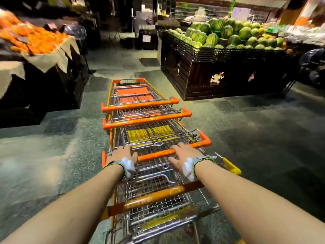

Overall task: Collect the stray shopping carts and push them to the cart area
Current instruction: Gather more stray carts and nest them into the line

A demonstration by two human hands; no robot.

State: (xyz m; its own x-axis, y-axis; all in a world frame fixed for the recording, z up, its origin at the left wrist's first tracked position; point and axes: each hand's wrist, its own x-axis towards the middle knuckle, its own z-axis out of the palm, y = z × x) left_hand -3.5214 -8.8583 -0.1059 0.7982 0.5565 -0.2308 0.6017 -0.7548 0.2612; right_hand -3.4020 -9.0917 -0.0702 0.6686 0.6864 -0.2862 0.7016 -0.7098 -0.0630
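Shopping carts of silver wire mesh with orange plastic handle bars stand nested in one row on the speckled grey-green stone floor, running straight away from you down the aisle. You can count four handle bars in the row. Your left hand lies on the left end of the third cart's orange handle bar, fingers curled over it, and your right hand lies on the same bar further right; its fingers reach over the bar, but you cannot tell whether they close round it or only press on it. Each wrist carries a grey strap with a green edge and a white piece on the back of the hand. Beyond that bar the carts' folded seat flaps show yellow, then orange. Nearer to you than that bar, the rearmost cart's worn orange handle crosses between your forearms. Right of the row, and ahead, stands a dark wooden crate stand with a black wire rim, piled with striped green watermelons. Left of the row, a dark stand draped in burlap holds a heap of oranges.
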